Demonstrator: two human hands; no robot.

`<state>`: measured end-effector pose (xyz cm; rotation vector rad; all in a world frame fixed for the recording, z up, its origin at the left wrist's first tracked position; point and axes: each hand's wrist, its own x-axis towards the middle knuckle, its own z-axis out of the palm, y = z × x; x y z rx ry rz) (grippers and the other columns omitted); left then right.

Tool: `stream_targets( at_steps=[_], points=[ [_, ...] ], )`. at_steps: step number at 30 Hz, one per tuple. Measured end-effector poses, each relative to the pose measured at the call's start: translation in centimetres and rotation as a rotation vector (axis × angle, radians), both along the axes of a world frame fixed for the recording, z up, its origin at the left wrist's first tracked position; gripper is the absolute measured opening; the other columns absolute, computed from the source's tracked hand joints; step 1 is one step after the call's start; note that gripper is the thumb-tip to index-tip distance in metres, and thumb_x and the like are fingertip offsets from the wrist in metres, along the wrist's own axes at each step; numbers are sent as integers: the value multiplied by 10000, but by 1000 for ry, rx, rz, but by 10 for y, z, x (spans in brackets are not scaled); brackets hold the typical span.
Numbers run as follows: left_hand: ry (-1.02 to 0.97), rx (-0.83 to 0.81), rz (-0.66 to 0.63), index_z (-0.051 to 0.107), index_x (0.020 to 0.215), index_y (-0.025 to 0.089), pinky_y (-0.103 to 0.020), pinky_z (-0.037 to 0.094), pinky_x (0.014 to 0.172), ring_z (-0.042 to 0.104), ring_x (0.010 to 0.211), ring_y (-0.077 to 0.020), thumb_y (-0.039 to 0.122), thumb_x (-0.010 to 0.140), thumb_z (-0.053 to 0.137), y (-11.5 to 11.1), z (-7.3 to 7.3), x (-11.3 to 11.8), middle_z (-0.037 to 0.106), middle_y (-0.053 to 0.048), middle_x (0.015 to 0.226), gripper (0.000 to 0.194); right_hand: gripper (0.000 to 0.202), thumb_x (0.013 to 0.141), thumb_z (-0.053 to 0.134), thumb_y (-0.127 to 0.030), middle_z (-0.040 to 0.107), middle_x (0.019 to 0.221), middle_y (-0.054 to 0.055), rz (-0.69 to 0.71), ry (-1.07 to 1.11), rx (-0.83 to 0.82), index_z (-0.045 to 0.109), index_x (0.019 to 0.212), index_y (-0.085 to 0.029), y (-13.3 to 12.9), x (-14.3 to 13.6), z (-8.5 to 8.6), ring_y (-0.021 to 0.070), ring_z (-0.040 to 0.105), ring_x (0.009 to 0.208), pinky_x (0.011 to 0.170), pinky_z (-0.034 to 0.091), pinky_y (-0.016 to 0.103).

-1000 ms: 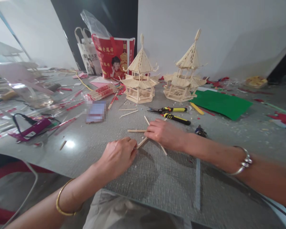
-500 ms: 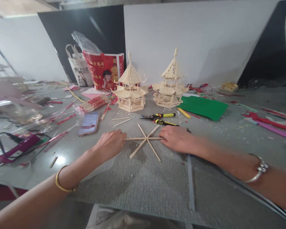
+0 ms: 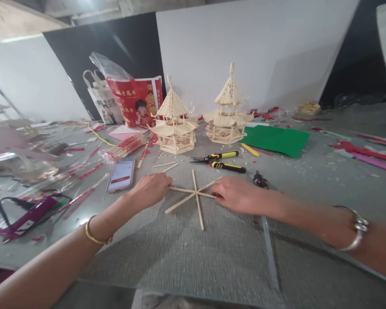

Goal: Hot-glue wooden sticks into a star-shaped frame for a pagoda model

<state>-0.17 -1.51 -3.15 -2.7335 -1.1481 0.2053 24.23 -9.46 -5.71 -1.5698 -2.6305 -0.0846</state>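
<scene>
Stick star: three thin wooden sticks crossed at one centre, lying flat on the grey mat. All positions below are referenced to that centre.

1. Mat: extends under the star and toward the person, beyond every stick tip.
2. Pavilion models: two finished stick pavilions stand upright well beyond the star, one up and left, one up and right.
3. Cutters: a yellow-handled pair lies beyond the star, slightly right, apart from it.
4. Phone: lies to the left, beyond the left hand.
5. Left hand: at the left, fingers curled, fingertips pinching the left end of the near-horizontal stick.
6. Right hand: at the right, palm down, fingers bent onto the right ends of two sticks; whether it pinches or only presses them cannot be determined.

Axis relation: the stick held between the hands runs left to right, tilted slightly; a second runs nearly toward and away from the person, its ends free; the third runs diagonally, near-left to far-right. Both hands stand equally close to the centre, on opposite sides.
</scene>
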Motion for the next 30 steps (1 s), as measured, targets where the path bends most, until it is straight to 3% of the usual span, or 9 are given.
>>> stream_targets(
  at_steps=[4,8,12,17,22,25,30],
  points=[
    [-176,11,24,612,1052,170,-290,431,752,615,865,-185,243,852,409,20,17,-6,662,-75,1012,294,164,850,547,-253,672,855,79,-62,58,-4,678,895,-166,-15,5,13,208,628,827,691,449,315],
    [-293,9,159,659,915,160,-275,415,718,610,822,-187,278,800,456,55,28,-3,686,-64,900,261,158,853,543,-269,671,852,58,-87,171,103,674,908,-202,-28,24,23,194,630,769,671,456,321],
    [-227,-141,233,688,749,131,-252,412,668,604,708,-168,229,683,552,83,16,10,679,-57,728,179,169,863,530,-311,667,799,40,-67,250,187,673,897,-227,-37,41,23,161,616,673,590,439,290],
    [-206,-211,313,611,521,126,-256,408,618,572,591,-161,142,565,564,89,5,23,586,-31,506,65,243,887,479,-374,674,794,40,-22,274,207,669,903,-224,-42,54,32,162,613,649,572,440,300],
    [-329,-386,435,608,579,142,-216,379,473,504,471,-106,261,646,539,55,16,23,560,-1,497,153,270,892,452,-368,695,817,34,44,240,226,683,868,-230,-38,63,55,184,631,691,590,442,312],
    [-603,-767,552,589,585,145,-185,275,377,390,382,-57,281,635,581,11,20,31,514,34,456,145,244,869,487,-367,699,774,11,36,300,225,697,867,-242,-37,67,68,155,623,620,541,427,281],
    [-627,-1069,698,592,575,137,-172,223,336,423,389,-41,274,612,617,-52,23,57,597,12,553,145,251,847,497,-370,639,597,-20,0,367,242,710,813,-242,-41,74,73,102,513,430,431,348,259]
  ],
)
